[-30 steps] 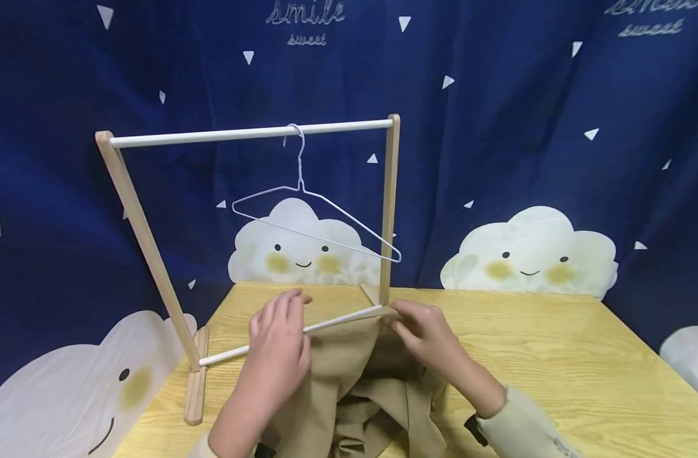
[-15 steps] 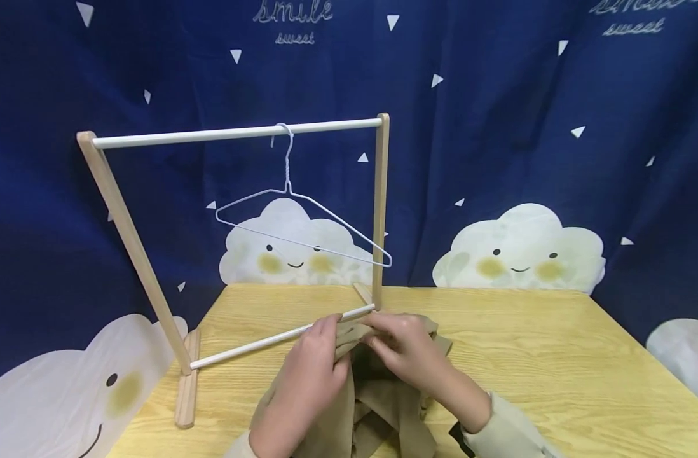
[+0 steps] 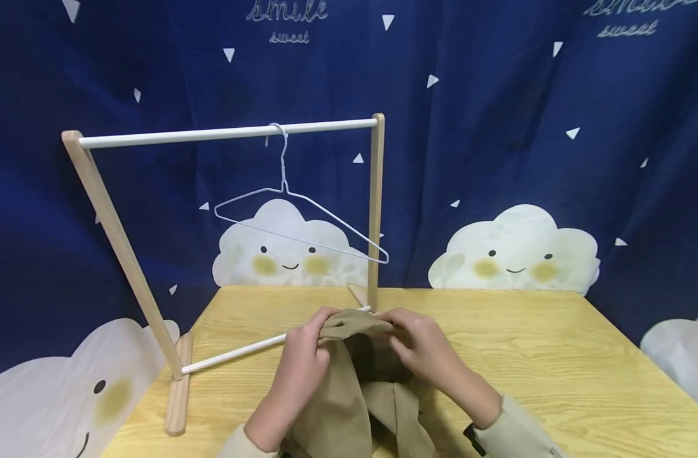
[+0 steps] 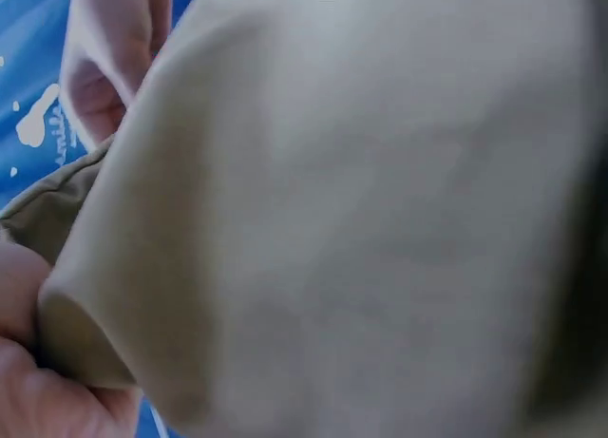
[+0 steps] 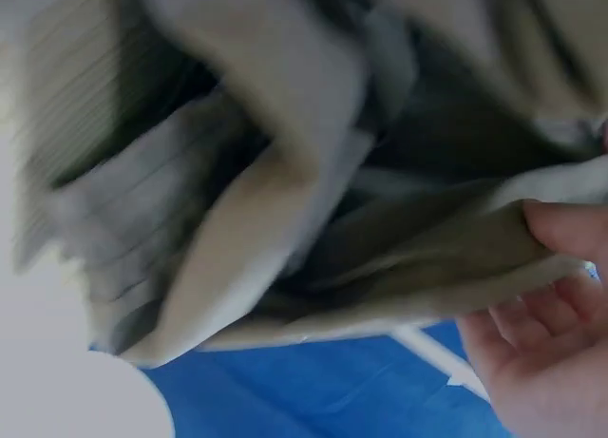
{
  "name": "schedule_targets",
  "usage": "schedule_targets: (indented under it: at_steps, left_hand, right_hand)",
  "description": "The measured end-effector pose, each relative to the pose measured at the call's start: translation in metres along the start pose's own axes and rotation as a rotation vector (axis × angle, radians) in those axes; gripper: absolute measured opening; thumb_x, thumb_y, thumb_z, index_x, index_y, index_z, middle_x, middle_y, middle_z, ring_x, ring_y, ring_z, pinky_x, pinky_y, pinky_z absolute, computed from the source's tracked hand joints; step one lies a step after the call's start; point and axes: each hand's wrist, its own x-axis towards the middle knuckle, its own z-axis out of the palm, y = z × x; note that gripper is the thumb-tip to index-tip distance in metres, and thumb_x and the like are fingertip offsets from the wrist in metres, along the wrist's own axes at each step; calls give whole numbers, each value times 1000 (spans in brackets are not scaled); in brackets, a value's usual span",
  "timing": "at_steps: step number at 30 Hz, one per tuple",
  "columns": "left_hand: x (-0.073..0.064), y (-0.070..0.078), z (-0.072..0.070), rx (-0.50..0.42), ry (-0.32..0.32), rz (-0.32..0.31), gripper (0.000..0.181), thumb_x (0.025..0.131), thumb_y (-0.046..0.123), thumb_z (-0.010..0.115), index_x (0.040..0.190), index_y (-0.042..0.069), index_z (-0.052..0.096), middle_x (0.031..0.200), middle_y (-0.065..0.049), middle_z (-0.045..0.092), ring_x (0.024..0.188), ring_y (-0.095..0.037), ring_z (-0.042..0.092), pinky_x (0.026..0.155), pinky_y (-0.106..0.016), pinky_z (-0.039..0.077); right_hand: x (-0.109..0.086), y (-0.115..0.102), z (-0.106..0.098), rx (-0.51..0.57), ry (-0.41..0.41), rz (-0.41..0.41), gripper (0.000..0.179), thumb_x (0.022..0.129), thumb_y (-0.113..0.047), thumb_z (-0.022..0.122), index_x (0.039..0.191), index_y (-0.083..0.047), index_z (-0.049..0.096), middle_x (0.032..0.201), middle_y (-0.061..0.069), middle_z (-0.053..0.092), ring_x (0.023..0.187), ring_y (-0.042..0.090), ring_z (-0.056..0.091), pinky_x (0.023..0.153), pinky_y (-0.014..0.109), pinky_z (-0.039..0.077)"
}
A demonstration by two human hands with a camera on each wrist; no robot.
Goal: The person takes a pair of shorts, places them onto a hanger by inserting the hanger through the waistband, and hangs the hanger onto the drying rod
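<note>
A khaki cloth garment (image 3: 337, 401) hangs in folds between both hands, over the front of the table. My left hand (image 3: 303, 353) grips its upper edge on the left, the cloth bunched between thumb and fingers. On the other side, my right hand (image 3: 423, 340) pinches the same edge, and below it the garment gapes into a dark opening. Up close in the right wrist view, the thumb of the right hand (image 5: 551, 333) lies on top of the cloth with the fingers beneath. Cloth fills most of the left wrist view.
Behind the hands stands a wooden rack (image 3: 117, 235) with white rails. One white wire hanger (image 3: 292, 191) hangs from its top rail (image 3: 171, 137). The lower rail (image 3: 234, 353) runs just behind the garment. A dark blue cloud-print curtain (image 3: 498, 127) backs the wooden table (image 3: 543, 356).
The hands came closer together along the garment's edge, then parted slightly. My left hand, loosely lifted at first, now grips the cloth. The rack has shifted left in view.
</note>
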Motion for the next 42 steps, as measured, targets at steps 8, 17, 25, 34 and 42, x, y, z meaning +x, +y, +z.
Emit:
schedule_targets:
  at_steps: [8, 17, 25, 34, 42]
  left_hand:
    - [5, 1, 0, -89, 80, 1, 64, 71, -19, 51, 119, 20, 70, 100, 1, 76, 78, -10, 68, 72, -32, 58]
    - [12, 4, 0, -105, 106, 22, 62, 72, -20, 48, 118, 15, 69, 100, -2, 76, 82, -13, 71, 72, -34, 59]
    - [22, 0, 4, -155, 182, 107, 67, 73, -25, 46, 125, 13, 66, 114, -5, 75, 95, -19, 72, 77, -39, 59]
    - [27, -8, 1, -110, 228, 202, 67, 69, -25, 45, 122, 11, 66, 122, -6, 72, 113, -23, 69, 86, -43, 58]
    - [21, -28, -7, 154, 39, 55, 59, 69, -24, 54, 116, 7, 69, 114, -10, 73, 97, -32, 71, 74, -48, 58]
  right_hand:
    - [-7, 36, -11, -38, -96, 260, 30, 79, 14, 69, 100, -7, 74, 97, 5, 75, 85, 20, 72, 70, 30, 58]
    - [-8, 48, -20, 4, 24, 295, 30, 84, 15, 61, 98, -8, 75, 91, 5, 76, 83, 22, 72, 64, 25, 59]
    - [5, 41, -36, -40, 210, 219, 32, 84, 17, 60, 99, -6, 75, 91, 6, 76, 85, 21, 73, 58, 16, 55]
    - [14, 31, -54, -44, 280, 189, 32, 87, 15, 59, 101, -8, 76, 93, 4, 76, 86, 18, 72, 57, 13, 53]
    - [1, 28, -44, -56, 193, 149, 34, 82, 17, 63, 102, -7, 75, 93, 3, 76, 81, 12, 70, 59, 20, 56]
